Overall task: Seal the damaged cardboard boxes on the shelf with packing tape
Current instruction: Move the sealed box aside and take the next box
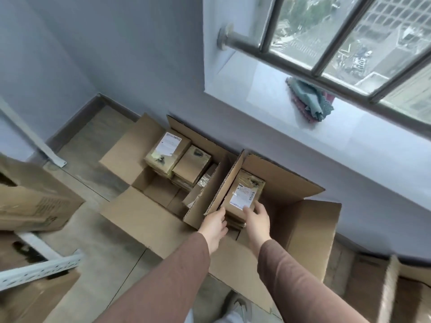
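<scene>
Two big open cardboard cartons stand on the floor below a window. Inside the right carton (310, 220) sits a stack of small brown parcels; the top parcel (242, 194) carries a white label. My left hand (215, 226) grips the near left edge of that stack, and my right hand (257, 219) grips its near right edge, fingers curled over the top parcel. The left carton (130, 210) holds several more small taped parcels (168, 150), some with dark scuffs. No tape roll is in view.
A grey wall and a white window sill (349, 127) with a folded cloth (310, 101) lie behind the cartons. White metal shelf rails (42, 266) and another cardboard box (35, 201) are at the left. More cardboard (382, 290) sits at the lower right. My shoe (238, 306) is on the floor.
</scene>
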Motion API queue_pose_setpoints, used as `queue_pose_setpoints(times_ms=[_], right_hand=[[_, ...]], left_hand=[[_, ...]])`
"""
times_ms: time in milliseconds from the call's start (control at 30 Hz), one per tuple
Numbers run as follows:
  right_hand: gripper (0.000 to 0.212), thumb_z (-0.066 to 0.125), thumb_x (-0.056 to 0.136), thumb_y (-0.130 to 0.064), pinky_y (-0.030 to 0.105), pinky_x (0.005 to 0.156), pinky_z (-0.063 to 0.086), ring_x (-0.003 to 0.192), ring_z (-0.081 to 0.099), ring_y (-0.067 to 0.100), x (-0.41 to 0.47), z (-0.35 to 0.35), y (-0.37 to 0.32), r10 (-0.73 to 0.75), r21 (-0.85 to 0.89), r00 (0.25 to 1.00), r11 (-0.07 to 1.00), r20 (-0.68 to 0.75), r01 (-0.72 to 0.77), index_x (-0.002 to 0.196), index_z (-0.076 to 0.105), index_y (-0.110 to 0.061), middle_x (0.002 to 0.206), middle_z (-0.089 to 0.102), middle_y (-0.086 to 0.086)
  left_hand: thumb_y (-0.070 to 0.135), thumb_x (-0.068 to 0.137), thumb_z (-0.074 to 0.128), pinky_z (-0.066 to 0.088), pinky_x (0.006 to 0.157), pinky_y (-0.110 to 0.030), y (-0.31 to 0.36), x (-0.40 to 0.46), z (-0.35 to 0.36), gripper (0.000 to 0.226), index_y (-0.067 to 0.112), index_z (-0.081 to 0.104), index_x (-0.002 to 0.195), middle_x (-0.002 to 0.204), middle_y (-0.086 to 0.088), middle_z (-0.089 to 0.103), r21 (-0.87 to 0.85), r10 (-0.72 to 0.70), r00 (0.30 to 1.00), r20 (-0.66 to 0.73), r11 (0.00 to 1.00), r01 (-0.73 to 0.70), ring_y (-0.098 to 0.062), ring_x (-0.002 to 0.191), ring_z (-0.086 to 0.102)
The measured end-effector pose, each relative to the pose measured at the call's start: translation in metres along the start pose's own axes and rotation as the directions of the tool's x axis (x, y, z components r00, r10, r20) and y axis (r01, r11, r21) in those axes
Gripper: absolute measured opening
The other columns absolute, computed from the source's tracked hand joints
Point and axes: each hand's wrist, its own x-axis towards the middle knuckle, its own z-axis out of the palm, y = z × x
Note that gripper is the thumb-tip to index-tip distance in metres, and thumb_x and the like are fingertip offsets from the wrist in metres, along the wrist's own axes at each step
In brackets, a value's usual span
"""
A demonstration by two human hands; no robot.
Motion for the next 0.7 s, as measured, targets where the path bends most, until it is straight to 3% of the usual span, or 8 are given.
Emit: queue_pose_setpoints(times_ms=[67,167,267,400,500,600,700], right_hand=[[0.043,0.057,0.101,-0.017,0.021,0.088,0.044,0.114,0.057,0.014,-0.045,0.006,-0.031,-0.053,-0.026,0.999,0.998,0.004,0.053,0.144,0.053,-0.020,0.141,0.057,0.001],[0.032,0.057,0.102,-0.018,0.006,0.065,0.040,0.097,0.057,0.001,-0.112,0.021,-0.081,-0.119,-0.064,0.988,0.990,0.096,0.125,0.134,0.058,-0.021,0.129,0.059,-0.002],[0.024,0.058,0.101,-0.018,0.005,0.067,0.043,0.094,0.056,-0.005,-0.180,0.044,-0.137,-0.229,-0.091,0.942,0.962,0.247,0.258,0.124,0.062,-0.022,0.116,0.064,-0.008],[0.019,0.058,0.100,-0.019,0.024,0.093,0.050,0.109,0.063,0.011,-0.280,0.080,-0.213,-0.354,-0.129,0.816,0.881,0.458,0.455,0.118,0.066,-0.021,0.112,0.067,-0.010],[0.016,0.057,0.100,-0.019,0.020,0.083,0.051,0.102,0.065,0.008,-0.357,0.100,-0.251,-0.416,-0.088,0.696,0.821,0.586,0.565,0.111,0.067,-0.025,0.108,0.069,-0.012],[0.016,0.056,0.099,-0.017,0.031,0.090,0.055,0.100,0.066,0.009,-0.431,0.115,-0.278,-0.476,-0.016,0.571,0.758,0.668,0.652,0.108,0.068,-0.023,0.104,0.070,-0.011],[0.013,0.058,0.098,-0.016,0.025,0.088,0.052,0.094,0.066,0.004,-0.515,0.124,-0.290,-0.524,0.088,0.403,0.683,0.750,0.725,0.101,0.069,-0.022,0.099,0.072,-0.011]], left_hand=[[0.036,0.109,0.047,0.033,0.121,-0.039,0.016,-0.057,-0.012,0.055,0.007,0.039,0.156,0.162,-0.014,0.037,0.012,0.034,0.999,0.019,0.999,-0.034,-0.027,0.149,0.037],[0.037,0.109,0.045,0.034,0.118,-0.036,0.045,-0.133,-0.036,0.051,0.008,0.046,0.151,0.159,-0.011,0.043,-0.017,0.134,0.991,-0.008,0.991,-0.134,-0.025,0.147,0.042],[0.034,0.109,0.048,0.037,0.113,-0.033,0.083,-0.210,-0.066,0.048,0.011,0.046,0.151,0.156,-0.009,0.047,-0.053,0.297,0.952,-0.075,0.952,-0.302,-0.023,0.144,0.045],[0.028,0.107,0.053,0.042,0.103,-0.030,0.138,-0.325,-0.110,0.040,0.014,0.054,0.145,0.146,-0.006,0.058,-0.118,0.473,0.853,-0.219,0.855,-0.505,-0.019,0.132,0.056],[0.028,0.106,0.056,0.047,0.101,-0.030,0.159,-0.410,-0.139,0.031,0.018,0.060,0.135,0.136,-0.001,0.065,-0.158,0.574,0.758,-0.311,0.755,-0.636,-0.011,0.121,0.061],[0.025,0.104,0.059,0.049,0.094,-0.028,0.165,-0.492,-0.165,0.024,0.019,0.066,0.126,0.128,-0.001,0.070,-0.162,0.628,0.643,-0.438,0.649,-0.744,-0.013,0.119,0.064],[0.021,0.104,0.059,0.051,0.095,-0.031,0.149,-0.577,-0.196,0.021,0.019,0.069,0.122,0.124,-0.003,0.072,-0.118,0.662,0.499,-0.560,0.532,-0.838,-0.015,0.117,0.066]])
